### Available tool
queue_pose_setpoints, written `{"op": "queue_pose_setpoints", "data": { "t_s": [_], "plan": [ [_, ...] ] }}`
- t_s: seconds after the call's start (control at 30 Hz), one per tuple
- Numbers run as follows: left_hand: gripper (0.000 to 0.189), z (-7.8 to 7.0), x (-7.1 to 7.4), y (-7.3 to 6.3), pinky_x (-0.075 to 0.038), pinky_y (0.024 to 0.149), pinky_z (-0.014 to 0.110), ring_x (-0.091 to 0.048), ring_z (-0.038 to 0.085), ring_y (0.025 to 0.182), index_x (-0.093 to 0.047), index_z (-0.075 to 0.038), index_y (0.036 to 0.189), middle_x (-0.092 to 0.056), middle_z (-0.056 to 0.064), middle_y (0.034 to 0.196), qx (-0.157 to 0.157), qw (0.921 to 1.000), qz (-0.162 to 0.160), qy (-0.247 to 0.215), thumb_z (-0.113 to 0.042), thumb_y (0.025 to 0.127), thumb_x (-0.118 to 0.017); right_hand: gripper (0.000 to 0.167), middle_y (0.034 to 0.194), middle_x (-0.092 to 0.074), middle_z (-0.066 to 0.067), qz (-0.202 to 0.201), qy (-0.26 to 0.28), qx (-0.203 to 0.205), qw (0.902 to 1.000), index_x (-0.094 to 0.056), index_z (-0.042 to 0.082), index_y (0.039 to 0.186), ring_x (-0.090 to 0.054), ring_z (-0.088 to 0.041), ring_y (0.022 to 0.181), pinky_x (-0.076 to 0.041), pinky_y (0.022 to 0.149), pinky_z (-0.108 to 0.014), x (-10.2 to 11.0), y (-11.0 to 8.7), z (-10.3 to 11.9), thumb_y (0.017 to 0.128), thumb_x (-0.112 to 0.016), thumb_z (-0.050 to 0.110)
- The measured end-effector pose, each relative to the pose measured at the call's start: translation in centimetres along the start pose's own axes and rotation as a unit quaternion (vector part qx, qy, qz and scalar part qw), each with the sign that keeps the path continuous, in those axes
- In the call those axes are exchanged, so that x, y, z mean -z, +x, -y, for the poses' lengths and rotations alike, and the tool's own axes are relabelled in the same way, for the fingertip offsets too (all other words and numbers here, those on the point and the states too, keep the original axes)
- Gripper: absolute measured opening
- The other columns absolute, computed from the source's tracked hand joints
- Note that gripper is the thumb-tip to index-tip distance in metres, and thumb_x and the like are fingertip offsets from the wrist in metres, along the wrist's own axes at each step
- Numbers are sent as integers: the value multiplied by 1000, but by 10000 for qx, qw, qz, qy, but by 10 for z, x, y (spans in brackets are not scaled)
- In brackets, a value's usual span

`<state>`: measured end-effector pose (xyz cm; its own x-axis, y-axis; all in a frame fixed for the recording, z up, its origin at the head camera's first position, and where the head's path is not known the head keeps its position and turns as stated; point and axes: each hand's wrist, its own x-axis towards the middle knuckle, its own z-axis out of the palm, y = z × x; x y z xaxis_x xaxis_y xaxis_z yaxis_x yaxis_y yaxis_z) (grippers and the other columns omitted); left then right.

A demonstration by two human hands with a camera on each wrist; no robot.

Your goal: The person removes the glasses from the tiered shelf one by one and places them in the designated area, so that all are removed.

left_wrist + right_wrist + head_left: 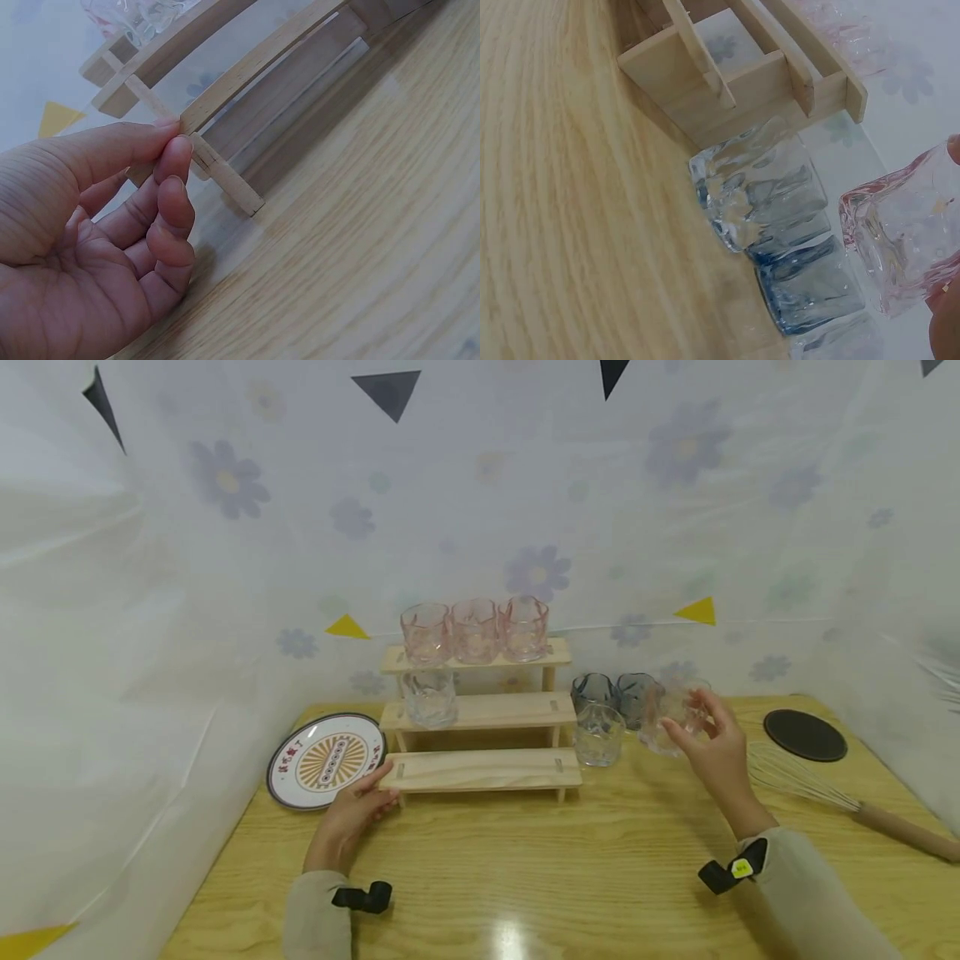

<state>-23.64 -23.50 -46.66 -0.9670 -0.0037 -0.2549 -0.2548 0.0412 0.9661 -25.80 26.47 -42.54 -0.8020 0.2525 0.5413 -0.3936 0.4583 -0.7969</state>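
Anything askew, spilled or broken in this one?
Nothing stands out. The rack stands level, the three pink glasses and one clear glass on it are upright, and no spill shows on the table. Fine cracks would be too small to tell.

Four pink glasses [474, 639], two smoky [592, 692], at least two clear [598, 742]—one plate [326, 764], whisk [857, 807], rack [482, 770], disc [806, 735]

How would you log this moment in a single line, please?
left hand: pinches bottom shelf | right hand: holds glass | top shelf: three pink glasses | middle shelf: one clear glass
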Motion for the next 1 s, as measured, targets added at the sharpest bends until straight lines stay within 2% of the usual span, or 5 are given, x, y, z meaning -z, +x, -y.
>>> {"op": "queue_pose_setpoints", "data": {
  "t_s": [0.23,0.47,0.67,0.9,1.0],
  "plan": [
    [60,-2,0,-2,-43,62,22,-59,10,72,-46,-12,141,-65,-5,76,-72,9999,43,-66,-5,86,-68,61,122,-50,-14,78,-192,-412,9989,-48,2,136,-45,0,104,-38,81,-8,-7,-6,-25,83,-74,15],
    [60,-4,-1,-3,-44,64,22,-60,9,73,-45,-15,142,-69,-3,81,-43,10000,59,-5,-7,87,-67,61,125,-48,-14,155,-133,-790,9967,-46,2,136,-46,-14,109,-39,83,-10,-18,-9,-37,83,-73,16],
    [60,-5,-1,-4,-44,64,22,-59,9,73,-45,-15,142,-69,-3,81,-50,9999,89,17,-8,88,-67,58,125,-47,-15,164,-143,-859,9961,-47,0,134,-44,-23,112,-39,85,-13,-27,-7,-41,83,-73,9],
    [60,-4,-1,-4,-43,64,23,-58,11,73,-45,-14,142,-68,-3,81,-112,9998,91,111,-9,87,-67,60,125,-44,-16,276,-161,-904,9954,-43,-3,137,-42,-22,111,-36,82,-6,-34,-6,-45,85,-70,13],
    [60,-3,0,-3,-43,65,23,-59,11,73,-45,-15,143,-68,-3,81,-124,9998,93,131,-10,87,-68,61,125,-43,-16,295,-187,-934,9950,-42,-3,137,-42,-22,110,-36,82,-6,-35,-6,-46,85,-70,14]
  ]
}}
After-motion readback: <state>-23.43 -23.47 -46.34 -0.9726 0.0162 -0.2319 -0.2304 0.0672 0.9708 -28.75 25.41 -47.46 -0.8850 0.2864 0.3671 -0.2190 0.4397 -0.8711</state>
